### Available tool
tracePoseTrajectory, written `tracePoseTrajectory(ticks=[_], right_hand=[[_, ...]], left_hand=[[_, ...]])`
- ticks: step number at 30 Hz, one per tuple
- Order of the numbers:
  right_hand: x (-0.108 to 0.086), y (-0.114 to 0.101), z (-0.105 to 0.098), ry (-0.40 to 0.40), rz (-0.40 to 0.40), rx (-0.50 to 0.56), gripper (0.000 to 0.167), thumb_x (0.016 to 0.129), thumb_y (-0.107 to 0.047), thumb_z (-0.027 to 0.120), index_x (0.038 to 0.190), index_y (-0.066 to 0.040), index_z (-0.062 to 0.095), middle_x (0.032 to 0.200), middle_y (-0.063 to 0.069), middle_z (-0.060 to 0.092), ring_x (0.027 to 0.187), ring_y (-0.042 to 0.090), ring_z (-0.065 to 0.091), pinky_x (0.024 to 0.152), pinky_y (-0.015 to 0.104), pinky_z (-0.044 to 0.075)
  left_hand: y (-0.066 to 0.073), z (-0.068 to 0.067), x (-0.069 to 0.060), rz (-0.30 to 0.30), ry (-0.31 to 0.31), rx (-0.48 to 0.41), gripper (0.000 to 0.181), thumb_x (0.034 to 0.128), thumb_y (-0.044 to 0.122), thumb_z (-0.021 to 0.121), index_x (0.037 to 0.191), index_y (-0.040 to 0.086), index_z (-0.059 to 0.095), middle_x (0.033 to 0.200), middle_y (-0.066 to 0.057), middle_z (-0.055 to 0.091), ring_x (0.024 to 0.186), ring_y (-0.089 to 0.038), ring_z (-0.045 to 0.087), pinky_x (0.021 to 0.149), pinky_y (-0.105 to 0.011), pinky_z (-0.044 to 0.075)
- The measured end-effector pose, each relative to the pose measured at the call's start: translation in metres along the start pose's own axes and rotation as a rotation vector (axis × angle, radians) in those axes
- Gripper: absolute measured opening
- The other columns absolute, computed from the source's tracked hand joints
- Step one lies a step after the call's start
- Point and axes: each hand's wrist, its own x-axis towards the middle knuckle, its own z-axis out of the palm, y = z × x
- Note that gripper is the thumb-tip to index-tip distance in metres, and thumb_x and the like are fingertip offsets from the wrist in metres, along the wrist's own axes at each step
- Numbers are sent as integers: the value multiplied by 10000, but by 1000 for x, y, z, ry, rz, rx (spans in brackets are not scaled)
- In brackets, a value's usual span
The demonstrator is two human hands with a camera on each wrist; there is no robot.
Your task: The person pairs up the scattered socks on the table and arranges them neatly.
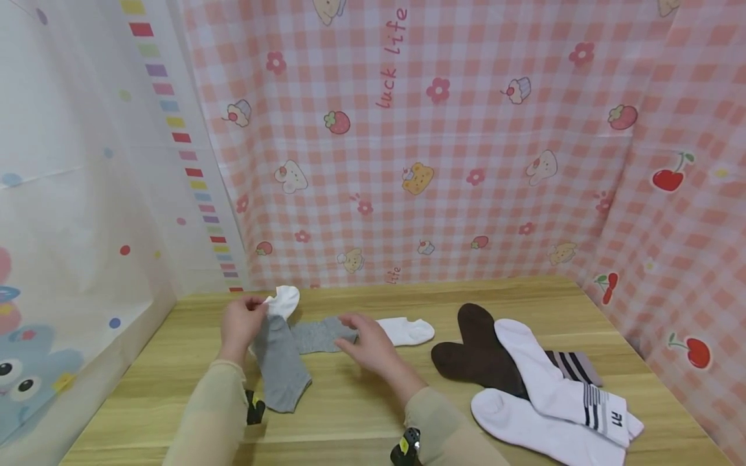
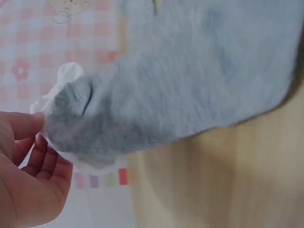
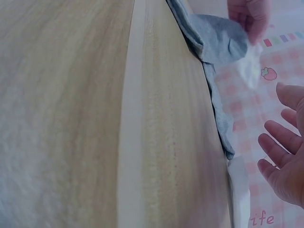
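Observation:
At the table's left side my left hand pinches the end of a grey sock. That sock is lifted at the pinched end, and its other end slopes down toward the table. Right behind the pinched end is a white sock; whether the fingers hold it too is hard to tell. A second grey sock lies flat to the right, beside a white ankle sock. My right hand hovers over the second grey sock's right end, fingers spread and holding nothing, as the right wrist view also shows.
On the right of the wooden table lie brown socks with striped cuffs, partly under long white socks with dark stripes. A pink checked curtain hangs behind the table, and a white patterned sheet hangs at the left.

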Motion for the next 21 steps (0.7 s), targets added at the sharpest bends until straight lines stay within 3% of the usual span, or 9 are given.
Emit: tracePoseTrajectory(ticks=[6,12,16,21], right_hand=[[0,0,-3,25,2,29,430,933,-194,700,1305,-12,583,1250,138,633,1154,295,590,984,454,468],[-1,0,-9,60,1,44,419,928,-177,701,1296,-10,588,1253,134,634,1173,300,581,1006,457,453],[-1,1,-13,83,11,48,434,928,-200,703,1304,-16,587,1257,125,636,1177,295,582,1012,451,452],[0,1,-15,102,24,66,449,930,-225,702,1308,-17,581,1251,124,640,1173,294,585,1014,456,449]], left_hand=[[14,-7,3,121,128,-51,138,912,59,640,950,-67,684,867,-192,654,821,-306,580,717,-355,436],[29,-16,3,222,180,-79,103,903,23,661,922,-72,695,837,-191,656,769,-267,575,687,-283,434],[42,-21,0,265,175,-59,93,896,33,682,917,-54,706,832,-161,660,748,-219,575,664,-219,423],[53,-21,-10,312,72,-66,63,888,23,695,905,-37,708,811,-131,658,717,-179,560,635,-211,429]])
